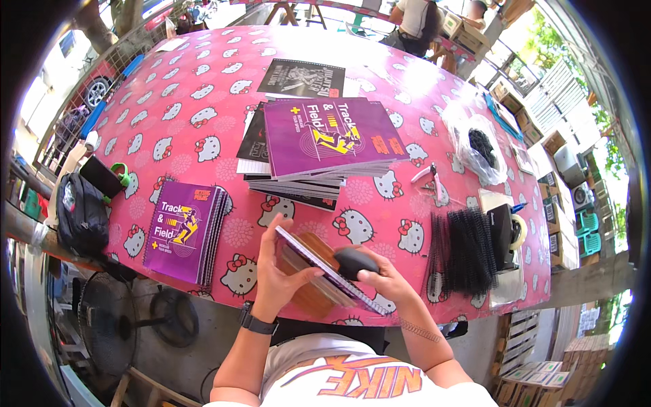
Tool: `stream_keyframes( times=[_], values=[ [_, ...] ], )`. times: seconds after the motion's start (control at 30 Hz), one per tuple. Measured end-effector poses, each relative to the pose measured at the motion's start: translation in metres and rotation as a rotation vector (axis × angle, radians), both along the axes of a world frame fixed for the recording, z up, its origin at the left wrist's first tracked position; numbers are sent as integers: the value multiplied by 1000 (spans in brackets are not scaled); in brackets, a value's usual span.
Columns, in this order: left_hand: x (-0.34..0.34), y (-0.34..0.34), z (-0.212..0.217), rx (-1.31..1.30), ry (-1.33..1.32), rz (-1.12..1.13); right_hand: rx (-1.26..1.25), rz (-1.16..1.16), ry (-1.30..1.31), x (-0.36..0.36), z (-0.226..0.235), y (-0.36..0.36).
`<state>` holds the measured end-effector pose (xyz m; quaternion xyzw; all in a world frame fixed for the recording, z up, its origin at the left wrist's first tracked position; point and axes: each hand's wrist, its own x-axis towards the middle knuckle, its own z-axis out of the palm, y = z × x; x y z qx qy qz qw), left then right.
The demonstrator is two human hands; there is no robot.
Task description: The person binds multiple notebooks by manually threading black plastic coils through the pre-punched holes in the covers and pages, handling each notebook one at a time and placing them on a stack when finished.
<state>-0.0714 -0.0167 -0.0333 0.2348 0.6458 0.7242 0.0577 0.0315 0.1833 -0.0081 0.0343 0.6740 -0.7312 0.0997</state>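
The left hand's (279,279) grip pinches the tilted notebook (330,273) above the table (237,230); loosening could let it slip. The right hand's (386,277) grip holds a black tool (356,262); the coil (419,330) over the forearm (428,351) might snag.

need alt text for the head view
A person's left hand holds a tilted white-paged notebook; the right hand grips a black oval object beside it, over a pink cat-print tablecloth with stacked purple notebooks and black coils.

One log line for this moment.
Left hand: grips tilted notebook | Right hand: holds dark rounded object beside it | Nearby: purple notebooks, black coils, pink pliers
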Motion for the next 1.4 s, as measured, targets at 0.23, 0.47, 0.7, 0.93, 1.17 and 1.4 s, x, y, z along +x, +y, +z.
stream_keyframes(
  times=[0.23, 0.47, 0.7, 0.93, 1.17, 1.4],
  values=[
    [-4, -4, -3, -191, 61, 12, -24, -1, 204, 7, 16, 1],
    [5, 13, -6, 165, -87, -27, 131, -32, 292, 14, 20, -4],
    [2, 9, -6, -54, 43, -48, 13, -51, 448, 11, 18, 1],
    [-2, 9, -6, -52, 33, -41, -65, -20, 476, -1, 26, 0],
    [-2, 8, -5, -51, 6, -47, -179, -28, 420, -12, 30, -2],
    [-4, 7, -3, -70, 41, -67, -156, -7, 387, -25, 34, 1]
  ],
)
